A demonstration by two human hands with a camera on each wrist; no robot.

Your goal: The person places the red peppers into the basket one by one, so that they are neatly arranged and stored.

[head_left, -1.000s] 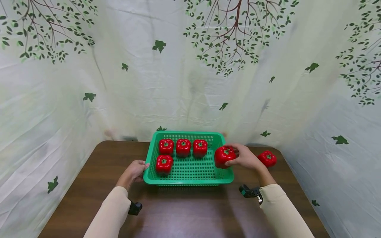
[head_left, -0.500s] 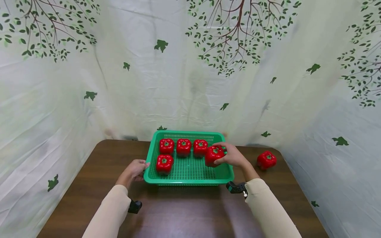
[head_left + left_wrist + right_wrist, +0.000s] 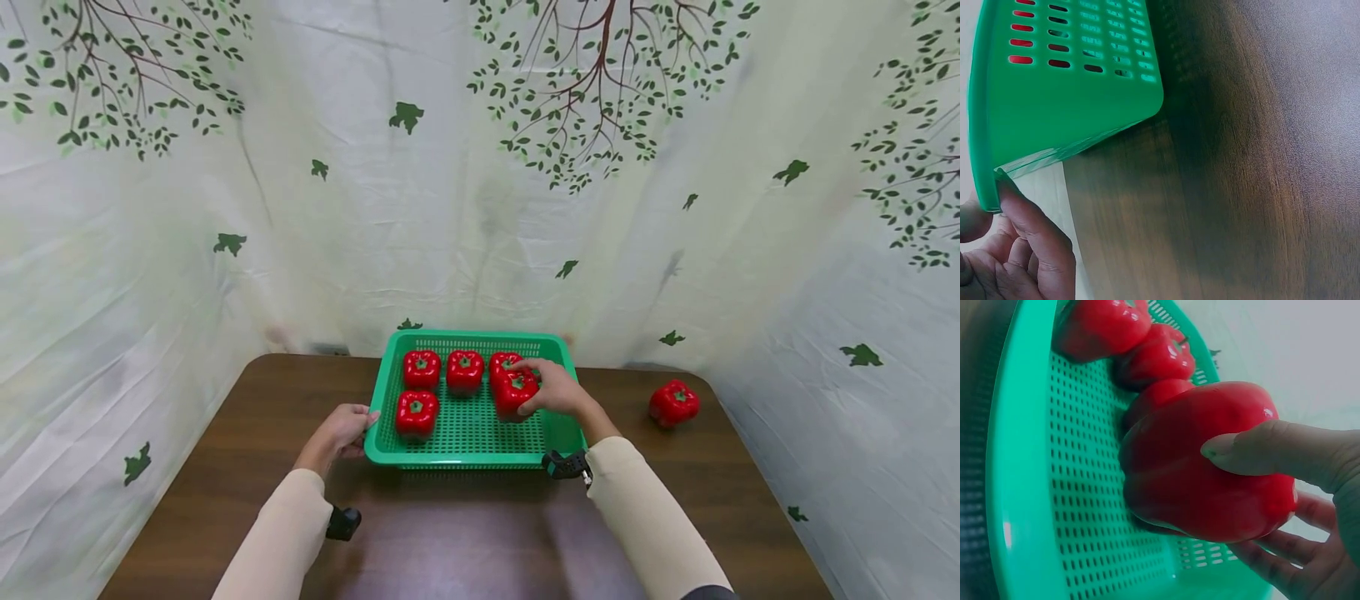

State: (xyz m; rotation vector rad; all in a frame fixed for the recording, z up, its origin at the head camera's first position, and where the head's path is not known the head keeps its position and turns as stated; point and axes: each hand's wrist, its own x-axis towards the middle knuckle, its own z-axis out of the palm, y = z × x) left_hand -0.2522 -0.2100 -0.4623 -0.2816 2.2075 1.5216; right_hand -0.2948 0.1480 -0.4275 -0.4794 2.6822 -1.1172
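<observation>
My right hand (image 3: 552, 390) holds a red bell pepper (image 3: 513, 395) over the right half of a green plastic basket (image 3: 472, 459). In the right wrist view the thumb (image 3: 1254, 450) lies across one side of this bell pepper (image 3: 1204, 487), with fingers round the far side. Behind it, another bell pepper (image 3: 501, 362) is partly hidden. Two bell peppers stand further left in the back row, and one bell pepper (image 3: 416, 414) sits at the front left. My left hand (image 3: 349, 428) pinches the basket's left rim (image 3: 988, 181) between thumb and fingers.
One more red bell pepper (image 3: 674, 403) lies on the brown wooden table (image 3: 465, 533), right of the basket. A pale cloth (image 3: 480, 208) printed with branches and leaves hangs behind and beside the table. Each wrist carries a small black camera (image 3: 343, 523).
My right hand has carried the bell pepper leftward from the basket's right rim, to just in front of the third back-row pepper. The left hand stays at the left rim.
</observation>
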